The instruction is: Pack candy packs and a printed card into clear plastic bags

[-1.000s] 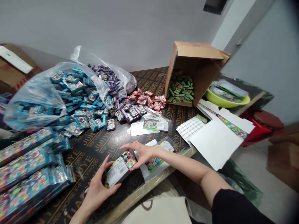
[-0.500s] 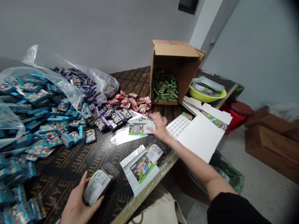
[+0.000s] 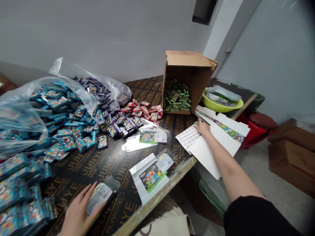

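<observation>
- Left hand [image 3: 78,213]: at the near edge of the table, well in front of the tipped cardboard box [image 3: 189,68], its fingers lie slightly spread and straight against a dark packet with a white barcode label [image 3: 99,198], touching it without a visible pinch.
- Right hand [image 3: 204,127]: just in front of the box, its fingers are pressed together and rest flat at the top of a white card sheet [image 3: 211,154].
- Sticker sheet [image 3: 188,137]: a white sheet of small labels lies just beside the right hand, partly under the white card sheet, in front of the box.
- Printed strip card [image 3: 221,126]: white card with a colourful band lies beyond the right hand, near the box's right corner.
- Clear pouches: one with a green-edged printed card [image 3: 151,177] lies between the hands, well in front of the box; a second [image 3: 154,137] lies nearer it.
- Green candy packets [image 3: 176,96] sit inside the box, which lies on its side.
- Red candy packets [image 3: 144,111] spill just left of the box.
- Blue and purple packets [image 3: 73,121] spread further left, partly in a clear plastic bag [image 3: 17,121].
- Yellow-green basin [image 3: 221,105]: holds flat packaging, right of the box.
</observation>
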The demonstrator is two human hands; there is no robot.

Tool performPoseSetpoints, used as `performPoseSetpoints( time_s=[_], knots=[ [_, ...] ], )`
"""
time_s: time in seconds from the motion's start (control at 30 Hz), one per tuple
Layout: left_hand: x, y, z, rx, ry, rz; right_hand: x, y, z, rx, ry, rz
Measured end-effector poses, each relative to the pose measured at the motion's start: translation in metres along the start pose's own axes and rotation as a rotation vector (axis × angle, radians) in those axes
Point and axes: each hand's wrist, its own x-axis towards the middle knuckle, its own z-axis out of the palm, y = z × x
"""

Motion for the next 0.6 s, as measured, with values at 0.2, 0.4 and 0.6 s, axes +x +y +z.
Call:
performPoseSetpoints(
  time_s=[0.2,0.4,0.6],
  knots=[
    [-0.018,-0.009,-0.005,-0.037,0.066,0.01,-0.001,0.003,-0.022,0.131,0.047,-0.012],
    [-0.014,0.036,-0.032,-0.386,0.187,-0.267,-0.055,-0.087,-0.035,0.744,0.064,-0.219],
    [0.034,0.128,-0.041,-1.203,0.028,-0.563,-0.246,-0.205,-0.009,1.548,-0.793,-0.566]
  ],
)
